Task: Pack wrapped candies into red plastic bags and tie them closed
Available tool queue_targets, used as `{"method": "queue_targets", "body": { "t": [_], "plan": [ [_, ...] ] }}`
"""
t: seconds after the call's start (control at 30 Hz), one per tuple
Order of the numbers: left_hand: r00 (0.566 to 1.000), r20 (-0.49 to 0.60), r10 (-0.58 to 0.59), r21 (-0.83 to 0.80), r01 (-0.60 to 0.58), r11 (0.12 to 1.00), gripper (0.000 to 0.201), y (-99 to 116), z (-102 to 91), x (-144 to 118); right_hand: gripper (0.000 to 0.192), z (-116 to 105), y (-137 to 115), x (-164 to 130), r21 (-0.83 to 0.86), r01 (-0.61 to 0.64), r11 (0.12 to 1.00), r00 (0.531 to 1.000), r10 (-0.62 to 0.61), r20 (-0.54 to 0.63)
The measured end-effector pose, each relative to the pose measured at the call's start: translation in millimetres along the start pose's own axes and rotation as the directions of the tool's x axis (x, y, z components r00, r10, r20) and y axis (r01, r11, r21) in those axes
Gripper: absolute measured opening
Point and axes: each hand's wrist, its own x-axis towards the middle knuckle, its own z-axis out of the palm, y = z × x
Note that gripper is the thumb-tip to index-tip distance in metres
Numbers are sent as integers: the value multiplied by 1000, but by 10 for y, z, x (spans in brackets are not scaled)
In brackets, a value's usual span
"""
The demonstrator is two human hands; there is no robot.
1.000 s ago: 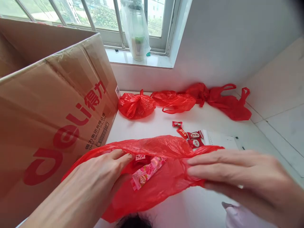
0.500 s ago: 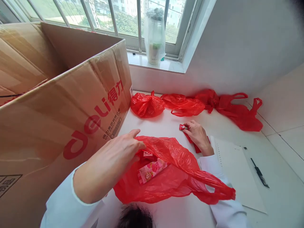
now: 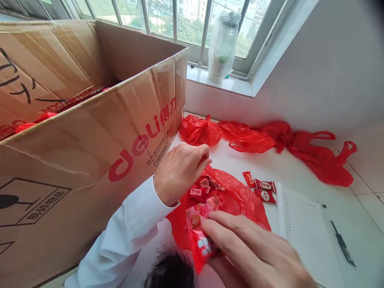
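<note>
A red plastic bag [image 3: 246, 198] lies open on the white table, right beside the cardboard box. My left hand [image 3: 180, 172] holds up the bag's near-left rim with closed fingers. My right hand [image 3: 249, 248] is low in view, over the bag's mouth, gripping a red candy packet [image 3: 200, 247]. Inside the bag lie a pink packet [image 3: 201, 209] and small red wrapped candies [image 3: 196, 192]. Three more red candies [image 3: 265, 186] lie loose on the table to the right of the bag.
A large brown cardboard box [image 3: 90, 132] fills the left side. Several other red bags [image 3: 246, 138] lie along the back wall. A white notebook [image 3: 300, 228] and a black pen [image 3: 342, 244] lie at the right. A bagged jar [image 3: 222, 44] stands on the windowsill.
My right hand left the loose candies and came back over the bag with a red packet. The left hand lifted the rim higher. More candies now lie in the bag.
</note>
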Motion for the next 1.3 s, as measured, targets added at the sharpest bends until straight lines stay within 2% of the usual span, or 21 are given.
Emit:
{"method": "queue_targets", "body": {
  "t": [0.07,0.13,0.2,0.3,0.4,0.5,0.6,0.7,0.8,0.93,1.03,1.13,1.2,1.3],
  "plan": [
    [999,-33,0,-21,-1,1000,15,3,-16,-12,23,323,-61,138,-47,-5,999,999,7,38],
    [999,-33,18,-35,-19,999,10,-6,-44,-35,25,558,-28,259,-102,-54,993,983,70,167],
    [999,-10,39,-39,-39,998,5,-22,-73,-60,37,656,92,318,-130,-66,989,955,100,279],
    [997,51,66,-67,-63,996,5,-44,-103,-90,41,598,398,293,-150,-131,980,916,177,360],
    [990,59,127,-129,-119,984,11,-54,-108,-100,38,468,722,240,-226,-318,921,853,382,356],
    [978,20,208,-182,-201,963,14,-58,-101,-95,36,424,894,244,-205,-417,885,802,465,374],
    [973,23,228,-194,-219,956,19,-60,-101,-84,27,514,911,297,-103,-444,890,817,450,361],
    [977,91,192,-182,-173,968,24,-64,-110,-75,17,693,918,347,-71,-471,879,819,466,335],
    [977,152,151,-125,-132,983,28,-76,-108,-74,19,871,999,346,-55,-489,870,818,480,317],
    [982,147,116,-44,-110,993,38,-110,-83,-87,25,987,1153,272,-32,-506,862,816,491,304],
    [984,111,136,-53,-131,990,44,-145,-60,-105,24,965,1208,245,-30,-512,859,821,499,279],
    [985,86,152,-46,-148,988,44,-175,-38,-121,16,847,1157,293,-41,-515,856,825,507,250],
    [985,82,152,-36,-150,988,43,-185,-29,-127,7,688,1053,329,-28,-501,865,832,490,260],
    [986,95,139,-21,-138,990,40,-170,-45,-127,7,293,839,285,182,-418,890,883,350,314]
  ]
}}
